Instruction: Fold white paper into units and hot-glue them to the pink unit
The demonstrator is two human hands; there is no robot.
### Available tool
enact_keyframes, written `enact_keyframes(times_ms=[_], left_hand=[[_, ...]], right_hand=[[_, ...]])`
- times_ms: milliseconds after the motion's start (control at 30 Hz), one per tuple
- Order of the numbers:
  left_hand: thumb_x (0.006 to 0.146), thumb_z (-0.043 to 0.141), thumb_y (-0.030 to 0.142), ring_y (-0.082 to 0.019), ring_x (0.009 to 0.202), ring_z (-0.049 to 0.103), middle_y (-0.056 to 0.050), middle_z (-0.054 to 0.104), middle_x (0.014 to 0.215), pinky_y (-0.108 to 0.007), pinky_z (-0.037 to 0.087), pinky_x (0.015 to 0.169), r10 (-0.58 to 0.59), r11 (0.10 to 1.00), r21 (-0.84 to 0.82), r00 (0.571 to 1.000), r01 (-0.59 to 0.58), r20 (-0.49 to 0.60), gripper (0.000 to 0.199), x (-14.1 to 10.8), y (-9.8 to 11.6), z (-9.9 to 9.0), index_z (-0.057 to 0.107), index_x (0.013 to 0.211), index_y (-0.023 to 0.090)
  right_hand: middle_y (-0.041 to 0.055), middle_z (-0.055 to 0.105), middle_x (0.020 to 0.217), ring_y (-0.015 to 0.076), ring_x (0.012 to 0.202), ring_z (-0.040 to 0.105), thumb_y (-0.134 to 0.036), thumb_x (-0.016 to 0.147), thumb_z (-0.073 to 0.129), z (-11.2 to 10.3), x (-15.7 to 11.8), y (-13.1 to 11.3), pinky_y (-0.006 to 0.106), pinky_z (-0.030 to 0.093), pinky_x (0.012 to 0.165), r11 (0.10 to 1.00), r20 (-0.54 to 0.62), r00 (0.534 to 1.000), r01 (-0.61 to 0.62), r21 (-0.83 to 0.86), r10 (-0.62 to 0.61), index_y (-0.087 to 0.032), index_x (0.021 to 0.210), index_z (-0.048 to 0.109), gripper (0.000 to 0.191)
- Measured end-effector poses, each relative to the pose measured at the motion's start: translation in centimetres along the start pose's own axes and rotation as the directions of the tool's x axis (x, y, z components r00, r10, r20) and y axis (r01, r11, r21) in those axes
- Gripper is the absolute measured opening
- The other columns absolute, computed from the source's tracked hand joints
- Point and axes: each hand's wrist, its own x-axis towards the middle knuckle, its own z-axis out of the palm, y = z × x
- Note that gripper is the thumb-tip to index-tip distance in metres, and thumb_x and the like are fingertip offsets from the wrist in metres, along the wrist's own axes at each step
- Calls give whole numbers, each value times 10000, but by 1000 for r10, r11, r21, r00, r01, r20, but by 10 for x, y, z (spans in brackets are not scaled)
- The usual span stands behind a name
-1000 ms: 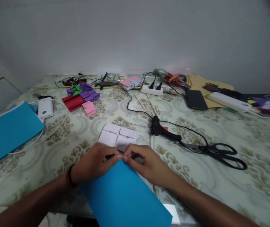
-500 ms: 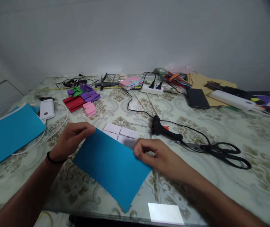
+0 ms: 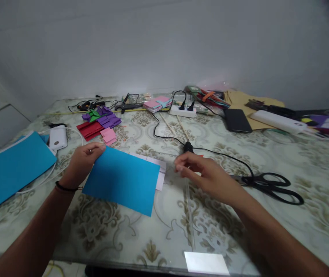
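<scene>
My left hand (image 3: 84, 162) pinches the upper left corner of a blue sheet of paper (image 3: 122, 181) between thumb and fingers. The sheet is held up over the table, tilted, its right side free. Behind it, partly hidden, lie folded white paper pieces (image 3: 161, 175). My right hand (image 3: 205, 173) hovers to the right of the sheet, apart from it, fingers loosely curled with a gap to the thumb and nothing between them. Beyond that hand is a black glue gun (image 3: 188, 147), mostly covered by it. Black-handled scissors (image 3: 271, 186) rest to the right.
More blue sheets (image 3: 20, 169) lie at the left beside a white power bank (image 3: 58, 137). Folded red paper (image 3: 89, 130), purple paper (image 3: 108, 120) and pink paper (image 3: 108, 135) sit behind. A power strip (image 3: 183, 111) and a black phone-like slab (image 3: 237, 120) stand farther back.
My right hand has let go of the blue sheet and moved right and slightly up. The sheet has swung flatter and to the left, staying in my left hand.
</scene>
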Motion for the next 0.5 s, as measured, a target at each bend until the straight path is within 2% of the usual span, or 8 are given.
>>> enact_keyframes(times_ms=[100,167,233,333,400,500], left_hand=[[848,650,470,-169,618,559,-13,698,696,-246,385,559,-7,998,66,997,2,81,387,-1,-3,10,773,1051,164],[856,637,455,-164,603,558,-6,704,700,-246,387,565,-12,999,53,994,6,112,424,0,-6,13,753,1147,169],[836,640,426,-196,743,642,-37,765,848,-266,456,677,-35,999,31,993,32,116,387,1,-8,14,771,1103,179],[793,646,398,-262,1014,680,-67,794,1041,-315,481,909,-87,996,14,990,86,110,314,4,-10,13,796,970,187],[781,646,409,-275,1024,687,-67,798,1040,-336,488,929,-122,992,-3,985,124,122,321,5,-12,13,796,965,192],[770,653,432,-275,963,700,-61,800,1008,-348,511,878,-168,984,-29,976,173,139,338,5,-13,13,801,969,201]], right_hand=[[72,736,987,200,853,683,-315,987,567,13,-1,1,308,545,719,991,36,996,90,-99,-87,-205,1100,692,201],[103,716,1120,224,999,675,-236,971,577,21,-2,2,360,557,854,960,97,969,239,-144,-226,-207,1165,692,227],[139,645,1300,270,1211,597,-176,948,589,28,-4,5,451,503,1017,897,175,917,391,-208,-359,-213,1260,673,325],[148,511,1497,323,1400,433,-158,937,618,35,-4,7,548,411,1110,806,254,866,496,-322,-432,-248,1406,597,478],[136,474,1541,328,1431,392,-190,940,653,37,-3,8,559,384,1130,773,254,851,524,-356,-460,-267,1452,557,527],[140,498,1518,314,1420,412,-286,963,669,35,-2,7,535,386,1133,750,196,834,550,-366,-516,-261,1456,546,508]])
